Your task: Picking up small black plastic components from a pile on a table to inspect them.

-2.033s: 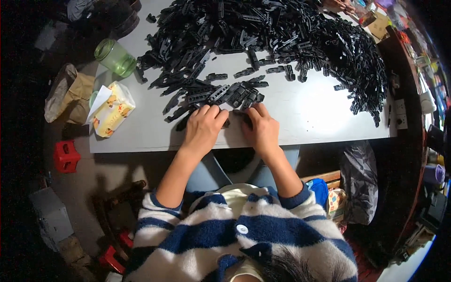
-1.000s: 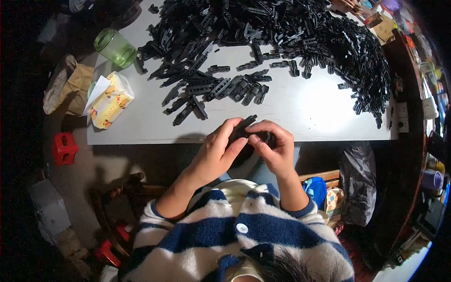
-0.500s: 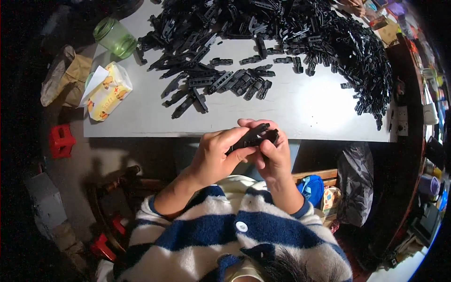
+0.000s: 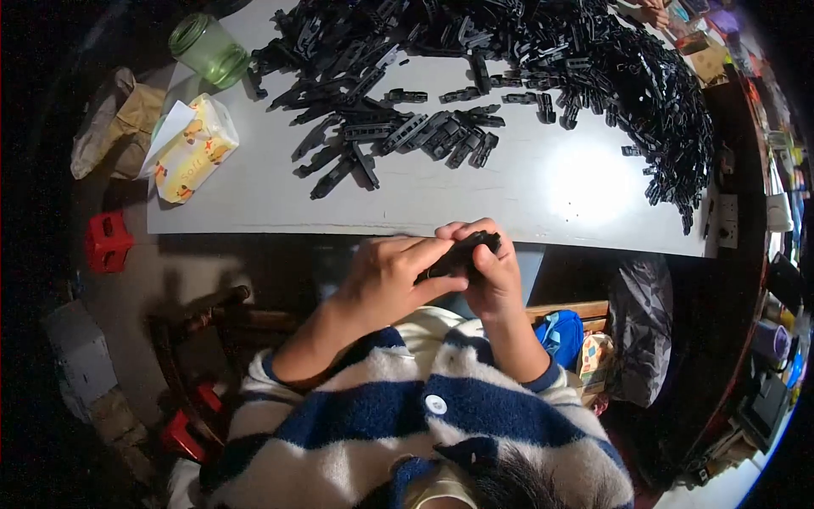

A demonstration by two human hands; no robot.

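Just in front of the table's near edge, my left hand (image 4: 386, 276) and my right hand (image 4: 494, 276) grip a black plastic part (image 4: 456, 258) between them. The left fingers close round its left end, while my right thumb presses on the right end with the fingers curled behind. Much of the part is covered by my fingers, so its exact kind cannot be made out. Beyond my hands, a small group of long black plastic pieces (image 4: 407, 131) lies on the white table (image 4: 280, 204). A large heap of similar black pieces (image 4: 585, 64) spreads across the back and right.
At the left stand a green-tinted jar (image 4: 210, 55) and a yellow tissue pack (image 4: 193, 157), with a brown paper bag (image 4: 136, 119) beside them. A red stool (image 4: 108, 241) is on the floor. Another person's hand (image 4: 651, 13) shows at the far right.
Two black ends that stood apart in my hands now sit pressed together. My right thumb has moved up onto them, and the view has shifted slightly.
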